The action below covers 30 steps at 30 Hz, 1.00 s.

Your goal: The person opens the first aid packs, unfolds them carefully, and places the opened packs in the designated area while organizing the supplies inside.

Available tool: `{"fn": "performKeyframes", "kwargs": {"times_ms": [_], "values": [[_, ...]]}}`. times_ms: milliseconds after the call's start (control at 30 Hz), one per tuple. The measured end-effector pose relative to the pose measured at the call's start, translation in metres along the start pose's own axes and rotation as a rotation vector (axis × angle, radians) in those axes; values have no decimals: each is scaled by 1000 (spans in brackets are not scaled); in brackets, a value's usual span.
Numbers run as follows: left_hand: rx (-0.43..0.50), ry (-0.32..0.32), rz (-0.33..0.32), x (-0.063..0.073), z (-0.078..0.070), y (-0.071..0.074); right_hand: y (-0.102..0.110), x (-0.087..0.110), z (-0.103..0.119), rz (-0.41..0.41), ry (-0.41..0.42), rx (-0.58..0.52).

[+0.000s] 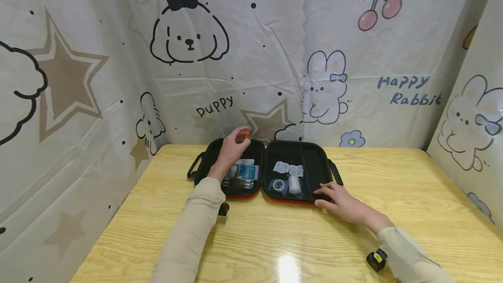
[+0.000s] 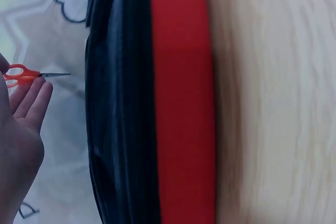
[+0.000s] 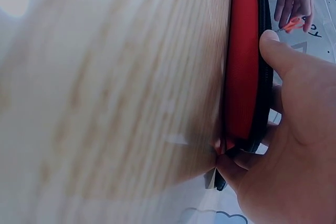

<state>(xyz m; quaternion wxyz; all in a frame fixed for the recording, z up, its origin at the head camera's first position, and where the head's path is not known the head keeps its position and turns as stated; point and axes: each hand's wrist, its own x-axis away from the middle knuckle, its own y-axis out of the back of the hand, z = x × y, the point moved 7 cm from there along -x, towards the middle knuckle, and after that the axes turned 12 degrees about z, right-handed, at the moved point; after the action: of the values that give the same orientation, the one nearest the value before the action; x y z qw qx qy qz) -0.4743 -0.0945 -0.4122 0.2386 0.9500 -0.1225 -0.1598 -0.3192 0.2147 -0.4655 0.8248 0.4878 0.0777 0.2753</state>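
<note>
A black, red-edged zip case (image 1: 265, 157) lies unfolded flat on the wooden table. My left hand (image 1: 234, 141) is raised over its left half and pinches small scissors (image 2: 38, 75) by the orange handles, the thin metal blades sticking out. My right hand (image 1: 341, 202) holds the front right corner of the case, the thumb (image 3: 277, 48) at the zipped rim and the other fingers over the edge. Inside the right half lie a roll of tape (image 1: 279, 185), a white bandage roll (image 1: 294, 184) and two small white packets (image 1: 281, 167).
In the left half are a blue-and-white packet (image 1: 248, 172) and several slim wrapped items (image 1: 238, 183), partly behind my left forearm. Black carry handles stick out at both ends, one handle (image 1: 335, 172) on the right. A printed curtain (image 1: 255, 56) hangs close behind the table (image 1: 283, 235).
</note>
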Motion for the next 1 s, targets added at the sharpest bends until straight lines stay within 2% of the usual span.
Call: {"fn": "performKeyframes", "kwargs": {"times_ms": [133,267,367,433,533,700,867,933,1000], "values": [[75,34,-38,6,11,18,-2,0,-1,9,-2,-5],[195,64,-66,9,25,33,-3,0,-3,6,-9,-2],[304,115,-60,12,36,42,-2,0,-3,-5,-5,-1],[320,156,-31,17,41,44,-1,-1,-3,-11,-4,0],[197,176,48,22,47,42,0,0,-2,-13,3,-8],[-107,163,180,27,45,32,-1,0,-1,-4,-2,-18],[-440,164,351,30,44,15,-2,0,-3,-7,-18,-14],[-580,162,384,32,46,12,-3,0,-4,-6,-20,-12],[-679,159,374,33,48,12,-3,-1,-4,-5,-23,-14]]}}
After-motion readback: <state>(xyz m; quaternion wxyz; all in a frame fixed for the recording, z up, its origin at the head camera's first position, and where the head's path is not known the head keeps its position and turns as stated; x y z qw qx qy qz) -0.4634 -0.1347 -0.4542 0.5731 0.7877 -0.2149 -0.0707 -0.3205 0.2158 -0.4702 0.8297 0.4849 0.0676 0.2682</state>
